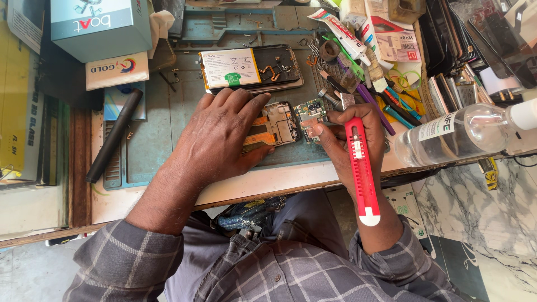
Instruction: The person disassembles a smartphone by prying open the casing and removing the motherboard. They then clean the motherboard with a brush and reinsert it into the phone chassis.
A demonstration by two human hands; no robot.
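Observation:
My left hand lies flat on a small opened phone frame with orange flex cables, pressing it onto the blue-green work mat. My right hand grips a red utility knife, its white end pointing toward my body, and its fingertips hold a small green circuit board just right of the frame. An opened phone with a white battery lies on the mat beyond both hands.
A clear plastic bottle lies on its side at the right. Tweezers, brushes and picks crowd the right of the mat. Boxes stack at the far left, with a black cylinder beside them. The desk edge runs below my hands.

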